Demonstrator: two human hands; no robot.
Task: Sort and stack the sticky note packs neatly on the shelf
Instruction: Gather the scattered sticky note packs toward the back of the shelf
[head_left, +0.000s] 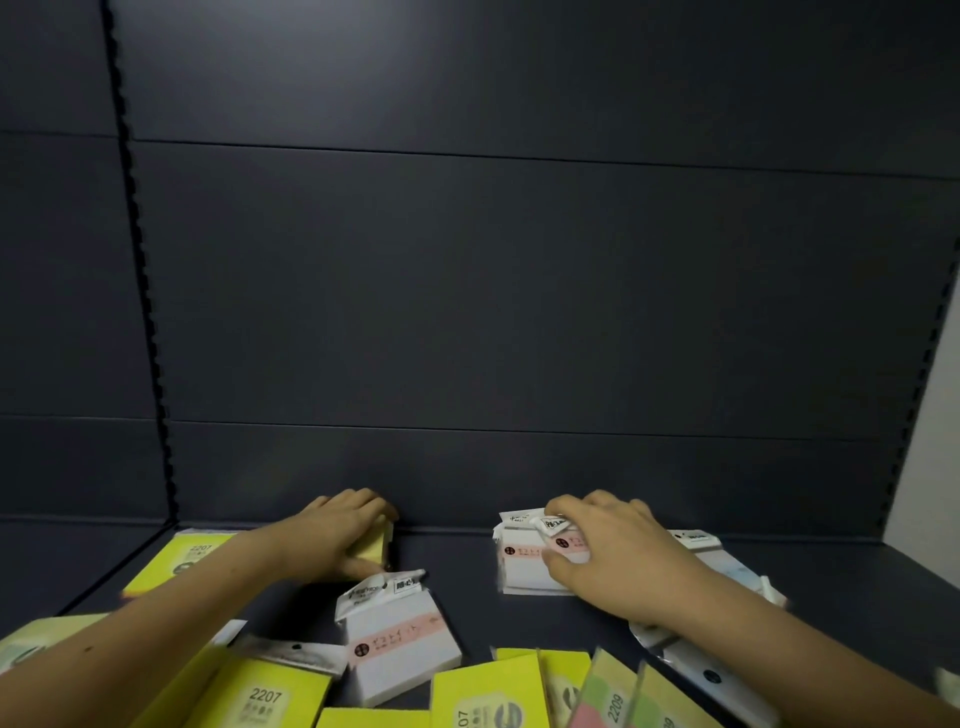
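On a dark shelf (457, 582), my left hand (337, 535) grips a pale yellow sticky note pack (375, 546) near the back wall. My right hand (613, 545) holds a white pack with a pink band (524, 564) at the back right, thumb on its front, fingers over its top. Another white pack with a pink band (402, 644) lies loose in the middle. A yellow pack marked 2207 (182, 564) lies at the back left. Several yellow packs (483, 696) and a pack of coloured notes (618, 696) lie scattered along the front edge.
The dark back panel (519, 312) rises right behind both hands. A slotted upright (140, 260) runs down the left side. More white and clear-wrapped packs (727, 566) lie to the right, under my right forearm.
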